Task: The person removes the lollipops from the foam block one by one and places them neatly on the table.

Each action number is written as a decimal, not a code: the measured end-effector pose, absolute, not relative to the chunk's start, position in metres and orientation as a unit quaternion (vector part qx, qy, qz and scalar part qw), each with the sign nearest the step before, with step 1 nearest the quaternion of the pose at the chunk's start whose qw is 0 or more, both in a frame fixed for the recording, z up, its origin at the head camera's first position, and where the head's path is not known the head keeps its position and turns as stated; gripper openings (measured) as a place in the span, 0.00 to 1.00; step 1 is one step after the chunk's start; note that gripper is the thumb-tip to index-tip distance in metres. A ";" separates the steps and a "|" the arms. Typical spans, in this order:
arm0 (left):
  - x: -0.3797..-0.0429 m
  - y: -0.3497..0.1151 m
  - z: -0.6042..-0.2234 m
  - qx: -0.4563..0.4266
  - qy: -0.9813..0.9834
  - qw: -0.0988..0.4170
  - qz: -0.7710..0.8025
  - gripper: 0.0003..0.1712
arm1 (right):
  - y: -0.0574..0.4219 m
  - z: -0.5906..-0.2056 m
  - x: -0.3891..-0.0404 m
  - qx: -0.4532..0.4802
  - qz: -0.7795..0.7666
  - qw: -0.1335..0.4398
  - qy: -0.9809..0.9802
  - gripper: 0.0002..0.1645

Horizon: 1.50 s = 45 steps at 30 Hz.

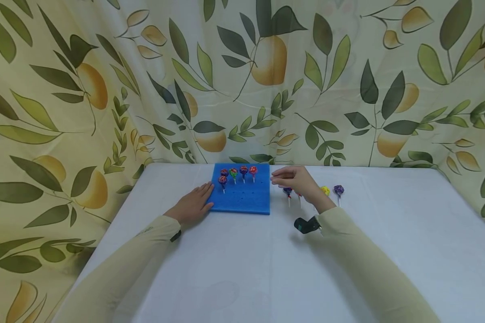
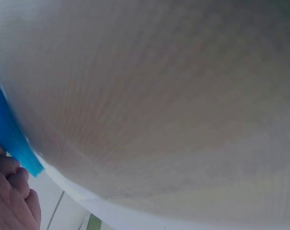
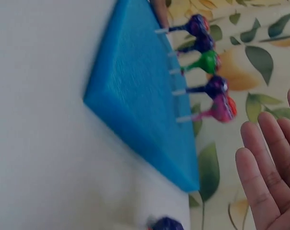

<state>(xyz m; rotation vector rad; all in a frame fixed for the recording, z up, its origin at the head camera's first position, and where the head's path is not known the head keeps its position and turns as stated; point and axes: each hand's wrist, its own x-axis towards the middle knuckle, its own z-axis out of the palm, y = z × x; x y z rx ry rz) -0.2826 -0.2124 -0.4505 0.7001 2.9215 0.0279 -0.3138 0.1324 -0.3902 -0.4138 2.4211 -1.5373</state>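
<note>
Several wrapped lollipops [image 1: 243, 171] stand upright by their sticks in the far part of a blue foam board [image 1: 246, 204]. Among them are a green lollipop [image 3: 208, 61] and a pink one [image 3: 222, 109]. My left hand [image 1: 191, 206] rests at the board's left edge with its fingers against it; in the left wrist view the hand [image 2: 13, 196] shows only partly. Just right of the board, my right hand [image 1: 299, 181] hovers above the table. Its fingers [image 3: 274, 167] are extended and hold nothing.
More lollipops lie right of the board, partly hidden by my right hand and wrist, including a yellow one [image 1: 325, 190] and a purple one [image 1: 338, 190]. A white cloth covers the table [image 1: 234, 269]. A leaf-and-fruit patterned curtain [image 1: 242, 107] hangs behind it.
</note>
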 end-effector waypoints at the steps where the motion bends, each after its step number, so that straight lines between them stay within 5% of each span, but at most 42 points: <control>1: -0.283 -0.213 -0.451 0.232 0.970 0.069 0.010 0.38 | 0.126 -0.392 -0.314 -0.140 -0.531 0.125 0.827 0.23; 19: -0.283 -0.213 -0.447 0.236 0.970 0.068 0.001 0.38 | 0.046 -0.415 -0.317 -0.142 -0.570 0.138 0.797 0.20; 45: -0.284 -0.214 -0.446 0.222 0.971 0.086 -0.005 0.39 | -0.006 -0.437 -0.326 -0.127 -0.545 0.145 0.816 0.21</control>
